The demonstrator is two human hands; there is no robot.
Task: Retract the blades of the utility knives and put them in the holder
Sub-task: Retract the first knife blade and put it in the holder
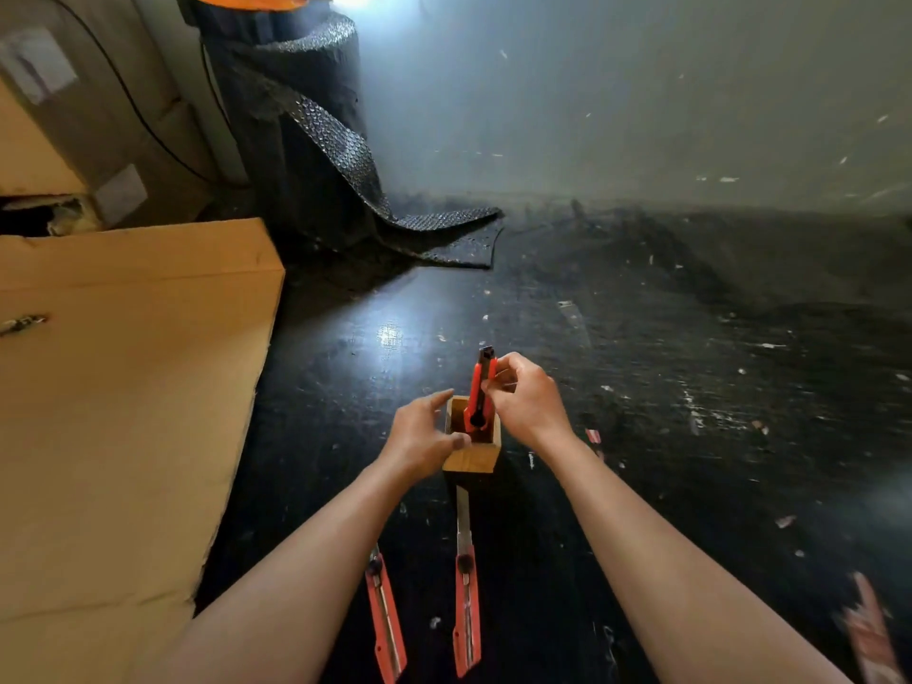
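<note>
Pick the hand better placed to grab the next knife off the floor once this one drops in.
Left, probably. The left hand only steadies the wooden holder, while the right hand pinches the knife entering it. Both remaining knives lie nearer the left forearm.

No text, brand or number can be read; the pale labels [37,66] on the cartons are blurred.

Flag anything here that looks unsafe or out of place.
The middle utility knife on the floor has its blade out, tip near the wooden holder. Paper scraps litter the dark floor.
</note>
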